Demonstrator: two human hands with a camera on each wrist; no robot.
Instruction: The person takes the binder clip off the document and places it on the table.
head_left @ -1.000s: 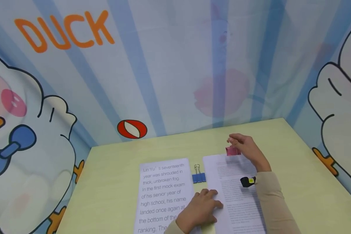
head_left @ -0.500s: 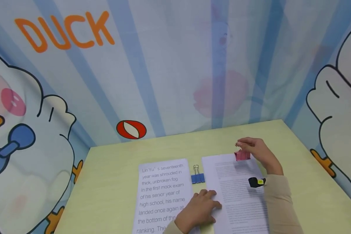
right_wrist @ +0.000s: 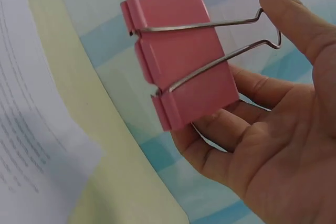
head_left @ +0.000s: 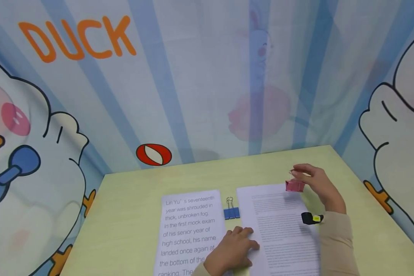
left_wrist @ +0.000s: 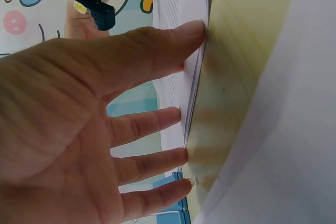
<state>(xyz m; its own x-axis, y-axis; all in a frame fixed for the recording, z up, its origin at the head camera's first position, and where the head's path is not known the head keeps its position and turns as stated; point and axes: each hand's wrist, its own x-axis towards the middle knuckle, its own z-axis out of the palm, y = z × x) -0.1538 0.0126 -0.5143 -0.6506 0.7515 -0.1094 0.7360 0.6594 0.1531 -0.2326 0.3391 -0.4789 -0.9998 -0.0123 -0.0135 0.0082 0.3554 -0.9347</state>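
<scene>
My right hand (head_left: 319, 186) pinches a pink binder clip (head_left: 294, 186) by its wire handles over the far right corner of the right paper stack (head_left: 283, 230). In the right wrist view the clip (right_wrist: 184, 61) is held in the air, its thumb against the silver handles and other fingers behind the pink body. The clip's jaws look closed and apart from the paper. My left hand (head_left: 232, 249) touches the left edge of that stack. In the left wrist view its thumb and fingers (left_wrist: 147, 124) are extended along the sheet edges.
A second stack (head_left: 183, 230) with large print lies to the left. Between the stacks' far ends sits a blue binder clip (head_left: 232, 213). The pale yellow table (head_left: 131, 207) meets a cartoon-print curtain (head_left: 193, 76) at the back.
My right hand has carried the pink binder clip to the right, from over the stack's far edge toward its far right corner. The left hand stays at the stack's left edge.
</scene>
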